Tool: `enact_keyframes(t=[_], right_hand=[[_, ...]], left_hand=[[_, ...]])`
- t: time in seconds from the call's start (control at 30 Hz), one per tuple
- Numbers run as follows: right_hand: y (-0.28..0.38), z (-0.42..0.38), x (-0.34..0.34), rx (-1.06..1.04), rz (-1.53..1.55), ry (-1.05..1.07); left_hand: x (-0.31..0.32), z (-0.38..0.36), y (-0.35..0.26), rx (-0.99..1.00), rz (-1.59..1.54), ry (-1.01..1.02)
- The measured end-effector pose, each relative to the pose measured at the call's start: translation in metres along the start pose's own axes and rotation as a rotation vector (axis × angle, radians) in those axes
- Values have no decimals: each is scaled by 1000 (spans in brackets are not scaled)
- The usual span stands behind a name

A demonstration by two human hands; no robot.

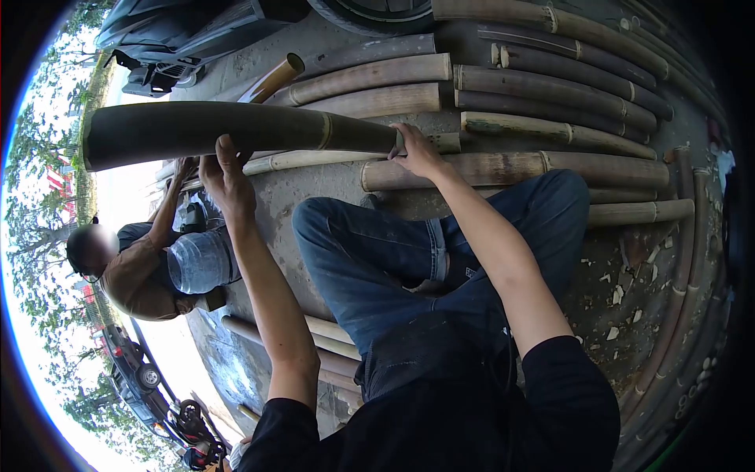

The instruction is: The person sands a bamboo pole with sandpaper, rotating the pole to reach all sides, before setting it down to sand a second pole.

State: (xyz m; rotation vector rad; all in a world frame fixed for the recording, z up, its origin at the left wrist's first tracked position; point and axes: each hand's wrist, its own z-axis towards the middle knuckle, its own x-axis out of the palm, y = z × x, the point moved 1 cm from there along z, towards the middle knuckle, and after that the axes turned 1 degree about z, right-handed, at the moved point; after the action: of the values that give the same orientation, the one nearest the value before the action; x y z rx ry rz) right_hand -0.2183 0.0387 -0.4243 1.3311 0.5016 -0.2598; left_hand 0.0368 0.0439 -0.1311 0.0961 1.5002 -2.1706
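A thick dark bamboo pole (204, 124) is held up across the upper left of the view, with a pale node ring right of its middle. My left hand (226, 177) supports it from below, its thumb up against the near side and the other fingers partly hidden behind it. At the pole's narrower right end, my right hand (417, 151) is closed around the rim. Below and beyond that end lie cut bamboo poles, the nearest being a brown one (503, 169) in front of my bent knees.
Several bamboo poles (558, 82) lie in rows on the concrete ahead. A person (141, 271) works at the left beside a clear plastic water container (200, 261). Wood chips (613, 315) litter the ground at right. A motorbike wheel (377, 12) stands at the top.
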Motion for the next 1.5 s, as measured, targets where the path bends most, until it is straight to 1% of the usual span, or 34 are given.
enact_keyframes(t=[0.03, 0.07, 0.13, 0.17, 0.2, 0.27, 0.3, 0.37, 0.43, 0.47, 0.53, 0.6, 0.63, 0.67, 0.7, 0.77, 0.8, 0.87, 0.9, 1.0, 1.03, 1.07, 1.1, 1.13, 1.17, 1.27, 1.33, 1.37, 1.4, 1.43, 1.47, 1.5], right_hand=[[9, 2, -2, -9, 36, -19], [18, 7, -2, -14, 33, -20], [41, 17, 0, -122, 175, -95], [56, 23, -3, -158, 195, -114], [70, 31, -5, -163, 194, -118], [102, 43, -12, -296, 216, -124], [118, 49, -16, -299, 215, -129], [152, 58, -29, -410, 267, -92], [181, 61, -43, -456, 259, -114], [193, 64, -48, -500, 252, -135], [215, 69, -56, -512, 287, -149], [234, 74, -63, -525, 323, -156], [243, 76, -67, -536, 328, -159], [254, 76, -73, -544, 333, -162], [264, 77, -79, -543, 331, -161], [289, 79, -94, -607, 295, -196], [301, 82, -97, -611, 297, -192], [322, 90, -101, -623, 332, -266], [332, 94, -104, -638, 341, -271], [365, 101, -119, -679, 339, -296], [377, 101, -125, -679, 316, -311], [386, 103, -129, -677, 312, -311], [396, 104, -133, -702, 295, -353], [403, 107, -134, -728, 280, -394], [409, 109, -136, -741, 261, -433], [415, 112, -136, -753, 216, -439], [412, 112, -134, -779, 197, -457], [410, 113, -132, -807, 178, -477], [407, 111, -132, -807, 180, -474], [401, 109, -130, -802, 189, -427], [396, 106, -128, -796, 197, -380], [388, 106, -124, -797, 197, -379]], left_hand=[[1, 0, -3, 19, 68, 6], [3, -1, -5, 22, 65, 3], [8, -2, -11, 42, 75, 18], [11, -2, -14, 46, 68, 16], [12, -2, -16, 52, 66, 15], [12, -2, -16, 32, 72, 14], [11, -3, -14, 32, 69, 17], [11, -4, -15, 15, 42, 31], [10, -7, -18, -5, 16, 44], [11, -8, -20, -16, 13, 72], [12, -8, -20, -20, 6, 102], [12, -13, -10, -36, -26, 186], [15, -16, -7, -88, -145, 139], [14, -18, -4, -87, -146, 138], [12, -19, -1, -96, -270, 202], [5, -21, 13, -137, -481, 305], [1, -22, 21, -136, -480, 300], [2, -30, 16, 7, -255, 379], [5, -33, 14, 78, -142, 420], [17, -34, 6, 63, -133, 420], [23, -36, 1, 40, -203, 320], [26, -36, -1, 39, -208, 321], [27, -37, -3, 91, -164, 296], [28, -37, -7, 144, -118, 271], [30, -38, -11, 143, -117, 270], [30, -40, -16, 116, -45, 214], [26, -40, -5, 154, -13, 282], [22, -37, 20, 153, -14, 282], [15, -33, 61, 65, -165, 264], [17, -31, 59, -26, -314, 243], [16, -34, 55, -29, -312, 242], [14, -36, 51, -113, -380, 159]])
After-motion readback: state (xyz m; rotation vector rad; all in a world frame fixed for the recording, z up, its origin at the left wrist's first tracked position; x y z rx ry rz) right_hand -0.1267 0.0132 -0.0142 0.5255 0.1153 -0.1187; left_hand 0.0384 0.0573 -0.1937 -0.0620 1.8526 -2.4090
